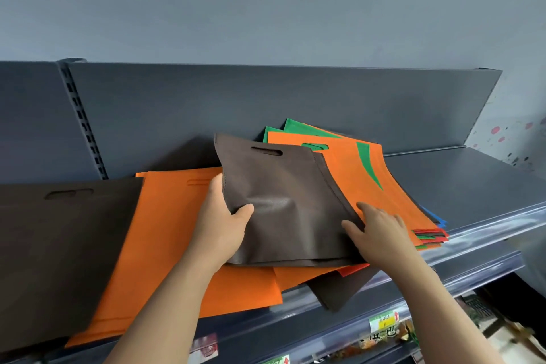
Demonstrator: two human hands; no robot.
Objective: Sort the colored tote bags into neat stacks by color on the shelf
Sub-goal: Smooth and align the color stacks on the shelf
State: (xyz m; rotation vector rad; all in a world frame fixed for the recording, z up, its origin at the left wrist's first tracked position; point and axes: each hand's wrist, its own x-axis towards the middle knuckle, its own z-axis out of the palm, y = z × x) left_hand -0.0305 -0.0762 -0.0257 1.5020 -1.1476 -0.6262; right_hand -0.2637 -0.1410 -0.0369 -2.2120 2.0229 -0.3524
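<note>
Gripping a brown tote bag (280, 195) at the centre of the frame, the left hand (220, 224) has its thumb pressed on the top face of the fabric and its other fingers curled under the bag's left edge, so the fabric dents beside the thumb. That bag is lifted and tilted, its cut-out handle toward the back panel (266, 97) of the shelf (472, 183), and its lower edge hangs over the bags beneath. At centre right, the right hand (381, 230) lies flat with fingers slightly spread, fingertips touching the bag's right edge and the palm resting on the mixed pile (393, 186). This pile, right of centre, has an orange bag on top, green bags showing behind and through it near the back panel, and thin red, green and blue edges fanned at its lower right corner. A stack of orange bags (165, 245) lies flat left of centre, partly under the held bag and the left forearm. Further left, at the frame's lower left, another brown bag (59, 245) lies flat, touching the orange stack's left side. One more brown bag (339, 289) pokes out below the held one, hanging over the shelf's front rail. Below the rail, in the lower right of the frame, price labels (384, 320) and packaged goods are blurred.
</note>
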